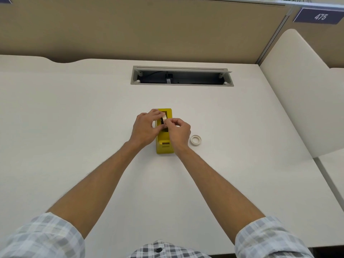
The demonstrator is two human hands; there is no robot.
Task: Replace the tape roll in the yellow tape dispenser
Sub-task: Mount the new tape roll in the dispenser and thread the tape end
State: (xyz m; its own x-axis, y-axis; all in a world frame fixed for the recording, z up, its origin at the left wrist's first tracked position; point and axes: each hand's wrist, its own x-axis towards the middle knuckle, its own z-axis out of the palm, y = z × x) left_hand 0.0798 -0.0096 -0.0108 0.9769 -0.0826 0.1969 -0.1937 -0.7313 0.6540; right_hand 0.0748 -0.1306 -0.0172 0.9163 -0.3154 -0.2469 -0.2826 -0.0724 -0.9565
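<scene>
The yellow tape dispenser (164,146) lies on the white desk (74,118), its long side pointing away from me. Over its open well my left hand (144,128) holds a cream tape roll (164,117) upright on edge. My right hand (179,130) pinches at the near side of that roll, fingertips touching it; I cannot tell if it grips the roll or its loose end. A second, flat white tape roll (195,140) lies on the desk just right of the dispenser, apart from both hands.
An open cable tray (181,76) is sunk into the desk behind the dispenser. A tan partition wall (149,30) runs along the back. A curved white divider (297,90) bounds the right side.
</scene>
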